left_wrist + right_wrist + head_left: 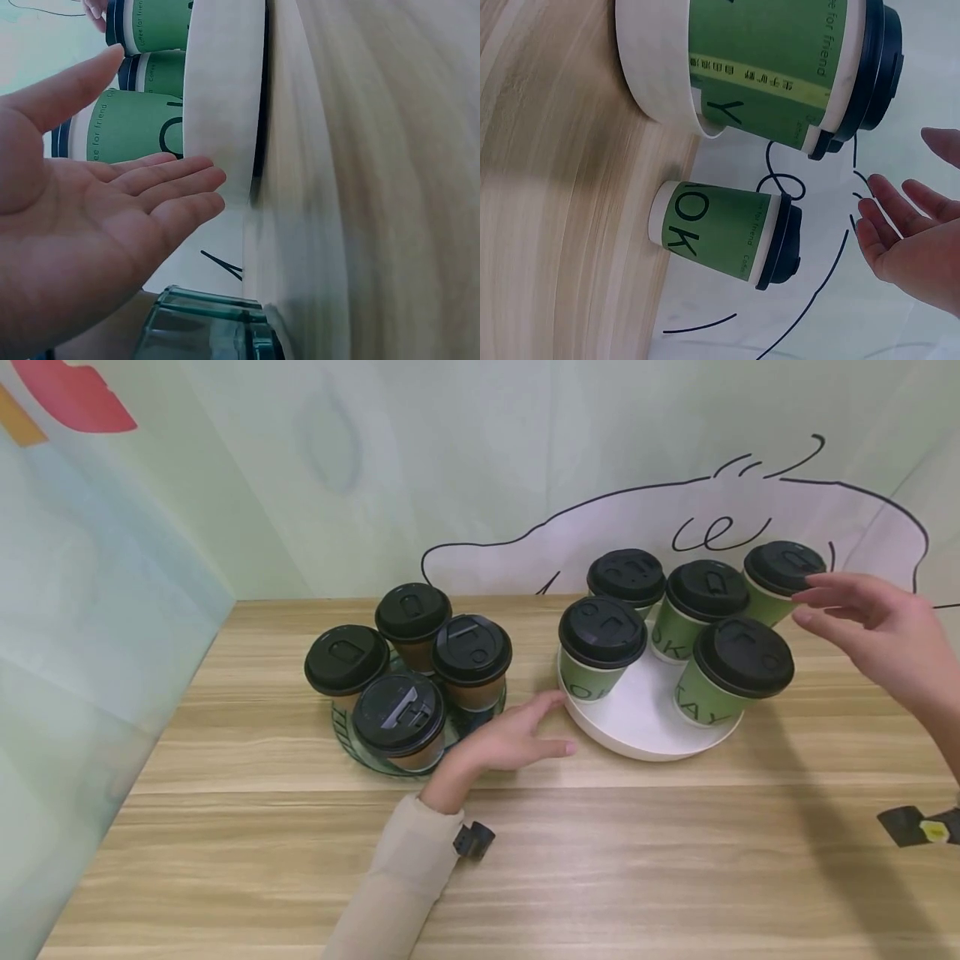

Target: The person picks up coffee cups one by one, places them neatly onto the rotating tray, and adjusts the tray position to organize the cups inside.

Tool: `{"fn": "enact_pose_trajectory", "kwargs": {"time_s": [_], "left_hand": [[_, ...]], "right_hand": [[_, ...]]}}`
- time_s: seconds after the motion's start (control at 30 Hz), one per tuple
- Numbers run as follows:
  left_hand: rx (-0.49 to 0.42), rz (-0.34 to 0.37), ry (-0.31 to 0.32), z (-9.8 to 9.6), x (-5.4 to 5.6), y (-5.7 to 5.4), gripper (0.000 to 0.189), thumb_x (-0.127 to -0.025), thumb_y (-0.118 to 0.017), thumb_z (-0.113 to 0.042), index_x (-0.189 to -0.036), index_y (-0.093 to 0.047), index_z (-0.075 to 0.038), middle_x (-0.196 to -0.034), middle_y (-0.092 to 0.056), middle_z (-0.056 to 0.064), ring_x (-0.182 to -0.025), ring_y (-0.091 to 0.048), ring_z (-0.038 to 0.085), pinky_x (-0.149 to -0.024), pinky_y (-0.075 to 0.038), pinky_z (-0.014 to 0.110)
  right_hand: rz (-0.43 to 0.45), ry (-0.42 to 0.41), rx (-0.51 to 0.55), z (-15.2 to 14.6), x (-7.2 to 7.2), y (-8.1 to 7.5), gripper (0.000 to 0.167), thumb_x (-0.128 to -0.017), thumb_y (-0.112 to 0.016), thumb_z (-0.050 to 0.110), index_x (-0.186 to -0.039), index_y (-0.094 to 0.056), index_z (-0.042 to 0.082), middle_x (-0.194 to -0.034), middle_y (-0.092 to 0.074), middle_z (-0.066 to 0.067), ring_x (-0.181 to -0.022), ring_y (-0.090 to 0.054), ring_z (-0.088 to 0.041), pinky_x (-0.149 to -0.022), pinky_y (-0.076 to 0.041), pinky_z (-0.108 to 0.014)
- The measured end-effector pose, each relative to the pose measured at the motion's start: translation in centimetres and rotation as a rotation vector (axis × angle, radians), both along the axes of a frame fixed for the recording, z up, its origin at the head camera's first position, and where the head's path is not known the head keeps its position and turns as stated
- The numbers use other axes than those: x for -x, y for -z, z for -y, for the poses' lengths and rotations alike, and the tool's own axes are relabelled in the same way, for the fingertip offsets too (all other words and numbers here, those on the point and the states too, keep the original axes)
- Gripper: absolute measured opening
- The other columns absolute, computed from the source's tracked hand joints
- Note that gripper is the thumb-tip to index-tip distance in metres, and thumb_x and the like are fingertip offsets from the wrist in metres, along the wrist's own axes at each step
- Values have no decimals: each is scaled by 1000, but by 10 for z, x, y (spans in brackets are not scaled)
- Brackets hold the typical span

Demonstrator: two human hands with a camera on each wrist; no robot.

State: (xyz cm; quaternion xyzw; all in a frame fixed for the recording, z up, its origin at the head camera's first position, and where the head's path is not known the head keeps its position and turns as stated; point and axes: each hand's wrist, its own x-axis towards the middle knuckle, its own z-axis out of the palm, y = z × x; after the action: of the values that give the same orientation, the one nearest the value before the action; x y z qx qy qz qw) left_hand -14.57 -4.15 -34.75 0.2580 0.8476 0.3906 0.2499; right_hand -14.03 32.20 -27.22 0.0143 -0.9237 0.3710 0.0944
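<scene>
My left hand (513, 735) is between the two groups of cups, its fingers extended at the near left rim of a white round tray (637, 739); whether they touch it I cannot tell. Several green paper cups with black lids stand on that tray, among them a front left cup (592, 677) and a front right one (708, 697). Another green cup (716, 229) stands upright on the tabletop behind the tray at the right. My right hand (885, 627) is raised beside this cup's lid, and the right wrist view shows a gap between them, with the fingers loosely bent and holding nothing.
To the left, a greenish glass plate (348, 739) bears several brown cups with black lids, including a front one (397, 722). Behind the wooden table (600, 860) rises a pale wall (465, 468) with black line drawings.
</scene>
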Motion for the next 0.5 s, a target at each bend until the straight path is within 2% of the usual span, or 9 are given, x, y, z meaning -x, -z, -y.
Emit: {"fn": "enact_pose_trajectory", "kwargs": {"time_s": [0.17,0.33,0.4,0.5], "left_hand": [[9,4,2,0,-1,-1,70,-88,-61,-27,-143,-25,-5,-146,-29,11,-133,-26,20,-107,-23,33],[6,7,8,0,-1,-2,70,-88,-62,-27,-143,-25,-5,-146,-29,11,-133,-26,20,-107,-23,33],[3,6,11,0,-1,-2,70,-88,-62,-27,-143,-25,-5,-146,-29,11,-133,-26,19,-107,-23,33],[2,6,10,0,-1,-2,70,-88,-62,-27,-143,-26,-5,-146,-29,11,-133,-26,19,-107,-23,33]], "right_hand": [[7,13,-59,-5,5,0,47,-89,-59,28,-129,-49,5,-92,-50,30,-79,-48,13,-62,-34,-6],[23,12,-59,-11,11,1,48,-89,-60,29,-128,-48,4,-96,-51,27,-80,-47,14,-61,-36,-4],[43,26,-77,-14,15,1,50,-89,-58,31,-130,-47,5,-104,-53,19,-81,-45,14,-62,-35,-5],[77,55,-122,-16,20,0,54,-91,-55,34,-134,-43,5,-118,-52,-1,-81,-40,13,-64,-35,-9]]}}
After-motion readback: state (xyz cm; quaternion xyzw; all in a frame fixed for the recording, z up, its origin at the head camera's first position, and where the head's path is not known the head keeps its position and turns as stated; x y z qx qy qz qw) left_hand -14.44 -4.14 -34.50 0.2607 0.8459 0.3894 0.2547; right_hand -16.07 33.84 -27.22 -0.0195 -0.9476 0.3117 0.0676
